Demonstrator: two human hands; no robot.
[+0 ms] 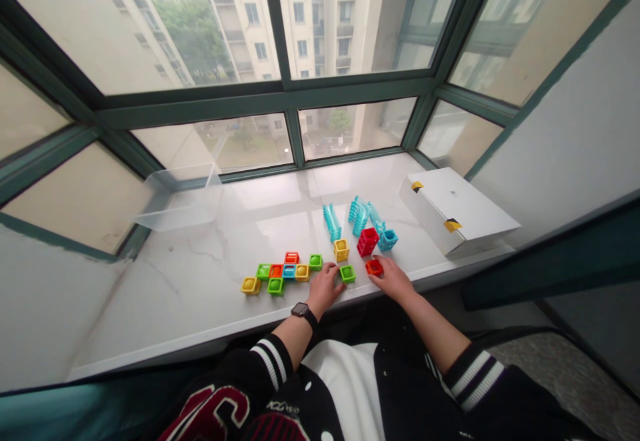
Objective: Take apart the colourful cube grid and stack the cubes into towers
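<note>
My left hand (325,289), with a dark watch on its wrist, rests on the sill beside a green block (347,273). Its fingers are curved but apart; whether they touch the block I cannot tell. With the fingers of my right hand (393,280) I grip a small orange-red block (373,267) low on the surface. Left of my hands, several square blocks in yellow, green, red and blue lie joined or close together around a blue block (289,271). A single green block (315,261) sits at their right end. Just beyond my hands stand a yellow block (341,249) and a taller red piece (368,241).
Translucent blue track pieces (332,221) and a curved blue piece (359,215) lie farther back, near a blue block (388,239). A white box (463,204) with yellow-black tabs stands at the right. At the back left is a clear plastic bin (193,204) by the window.
</note>
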